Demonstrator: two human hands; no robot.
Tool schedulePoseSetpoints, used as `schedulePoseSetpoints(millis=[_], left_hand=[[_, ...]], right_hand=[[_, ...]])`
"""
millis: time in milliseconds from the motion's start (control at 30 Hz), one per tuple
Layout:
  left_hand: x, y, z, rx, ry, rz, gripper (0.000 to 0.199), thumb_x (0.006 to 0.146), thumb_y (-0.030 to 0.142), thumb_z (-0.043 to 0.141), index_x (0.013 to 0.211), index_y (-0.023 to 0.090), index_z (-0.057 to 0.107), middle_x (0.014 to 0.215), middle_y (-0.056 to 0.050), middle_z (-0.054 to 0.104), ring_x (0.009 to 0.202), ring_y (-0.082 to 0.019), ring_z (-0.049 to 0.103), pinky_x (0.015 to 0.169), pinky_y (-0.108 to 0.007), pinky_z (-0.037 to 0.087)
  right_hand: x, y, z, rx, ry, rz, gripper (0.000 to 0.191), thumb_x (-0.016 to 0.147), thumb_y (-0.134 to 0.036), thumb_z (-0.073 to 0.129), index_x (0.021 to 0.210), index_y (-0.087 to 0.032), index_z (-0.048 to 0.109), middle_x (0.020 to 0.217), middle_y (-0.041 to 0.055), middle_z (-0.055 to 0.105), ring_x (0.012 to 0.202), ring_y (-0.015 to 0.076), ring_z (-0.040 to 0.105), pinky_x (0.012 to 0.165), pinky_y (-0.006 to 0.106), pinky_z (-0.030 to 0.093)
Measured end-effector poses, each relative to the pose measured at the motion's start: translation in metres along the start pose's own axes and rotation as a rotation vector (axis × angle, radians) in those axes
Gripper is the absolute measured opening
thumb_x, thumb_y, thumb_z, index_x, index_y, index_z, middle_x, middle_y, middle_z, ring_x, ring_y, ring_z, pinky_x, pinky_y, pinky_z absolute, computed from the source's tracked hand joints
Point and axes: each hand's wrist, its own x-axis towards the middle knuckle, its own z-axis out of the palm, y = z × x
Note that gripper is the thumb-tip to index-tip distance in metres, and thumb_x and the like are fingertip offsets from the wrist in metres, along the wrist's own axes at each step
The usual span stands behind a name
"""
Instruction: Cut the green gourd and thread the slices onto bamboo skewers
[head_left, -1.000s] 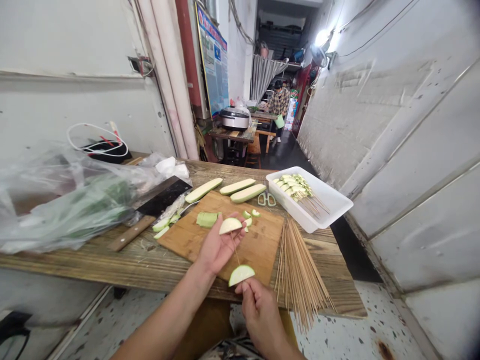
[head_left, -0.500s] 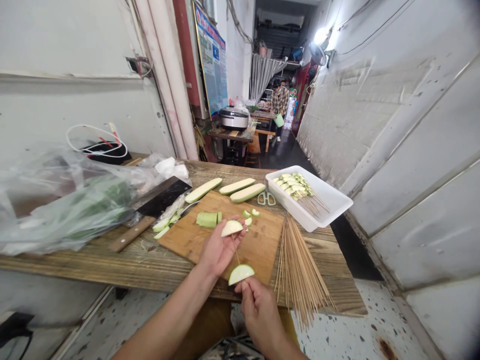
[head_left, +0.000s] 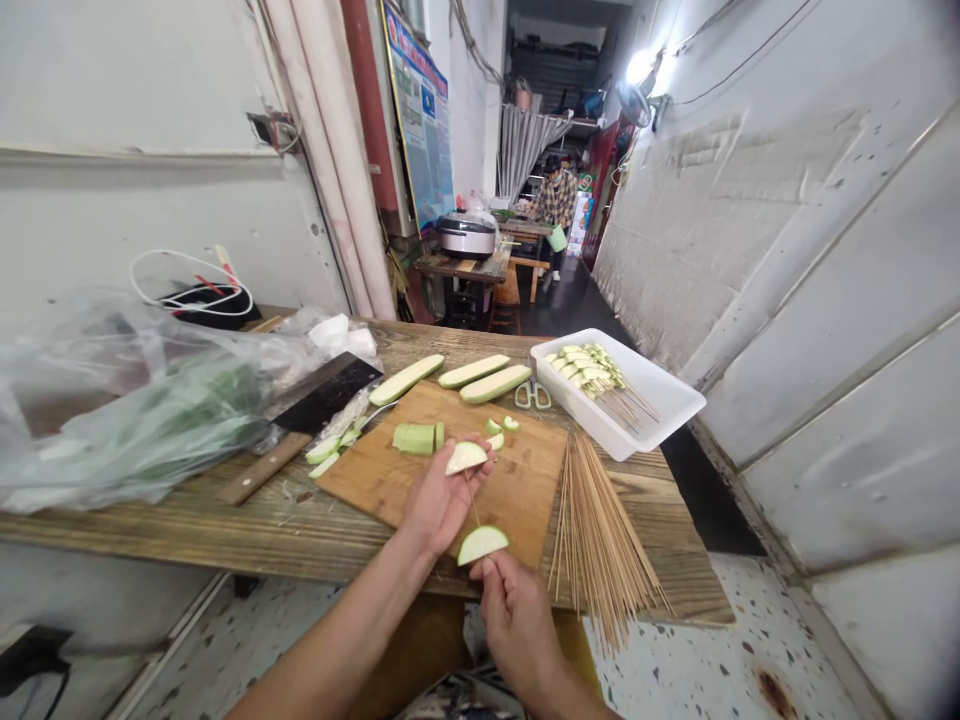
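Two hands are working above the wooden cutting board (head_left: 521,490): the left hand (head_left: 442,505) is grasping a half-moon squash slice (head_left: 466,458) and a thin bamboo skewer (head_left: 472,505), while the right hand (head_left: 517,620) is pinching the skewer's lower end just under a second squash slice (head_left: 481,545), over the bench (head_left: 300,535).

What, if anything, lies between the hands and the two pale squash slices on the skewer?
Nothing visible: the left hand holds the upper slice, and the right hand holds the lower slice on the skewer.
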Motion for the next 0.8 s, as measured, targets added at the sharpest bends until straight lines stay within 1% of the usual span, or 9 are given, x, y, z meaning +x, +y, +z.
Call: schedulePoseSetpoints(millis=[233, 367, 433, 567, 800], left_hand=[[-0.001, -0.003, -0.002, 0.015, -0.002, 0.007, 0.022, 0.085, 0.022, 0.045, 0.089, 0.009, 0.062, 0.086, -0.010, 0.067, 0.079, -0.016, 0.063, 0.074, -0.028, 0.052], [-0.004, -0.010, -0.001, 0.037, 0.053, -0.049, 0.023, 0.086, 0.023, 0.044, 0.087, 0.009, 0.062, 0.084, -0.011, 0.067, 0.076, -0.015, 0.064, 0.073, -0.027, 0.051], [-0.004, -0.013, -0.002, 0.048, 0.064, -0.055, 0.024, 0.086, 0.025, 0.044, 0.087, 0.009, 0.062, 0.085, -0.012, 0.067, 0.077, -0.016, 0.064, 0.074, -0.027, 0.051], [-0.005, -0.014, -0.005, 0.079, 0.002, -0.054, 0.024, 0.085, 0.027, 0.047, 0.093, 0.010, 0.061, 0.088, -0.013, 0.067, 0.081, -0.019, 0.065, 0.076, -0.032, 0.051], [-0.006, -0.015, -0.008, 0.065, -0.051, -0.034, 0.024, 0.083, 0.029, 0.050, 0.095, 0.011, 0.060, 0.090, -0.012, 0.067, 0.082, -0.018, 0.064, 0.077, -0.031, 0.049]], right_hand=[[0.001, 0.003, 0.004, -0.008, 0.026, -0.020, 0.028, 0.089, -0.025, 0.033, 0.072, -0.017, 0.054, 0.052, -0.0036, 0.042, 0.044, 0.0119, 0.037, 0.043, 0.021, 0.028], [0.007, 0.003, 0.003, -0.044, 0.067, -0.062, 0.029, 0.089, -0.023, 0.033, 0.070, -0.018, 0.053, 0.054, -0.0019, 0.048, 0.047, 0.0128, 0.043, 0.047, 0.022, 0.031], [0.010, 0.002, 0.001, -0.064, 0.072, -0.078, 0.030, 0.089, -0.022, 0.032, 0.069, -0.018, 0.053, 0.055, -0.0016, 0.049, 0.047, 0.0128, 0.044, 0.048, 0.022, 0.032], [0.012, 0.002, -0.003, -0.064, 0.062, -0.088, 0.029, 0.090, -0.022, 0.032, 0.070, -0.018, 0.053, 0.054, -0.0021, 0.049, 0.046, 0.0123, 0.043, 0.047, 0.021, 0.031], [0.011, 0.001, -0.001, -0.072, 0.065, -0.082, 0.029, 0.090, -0.022, 0.033, 0.068, -0.019, 0.053, 0.054, -0.0019, 0.049, 0.048, 0.0132, 0.045, 0.049, 0.021, 0.032]])
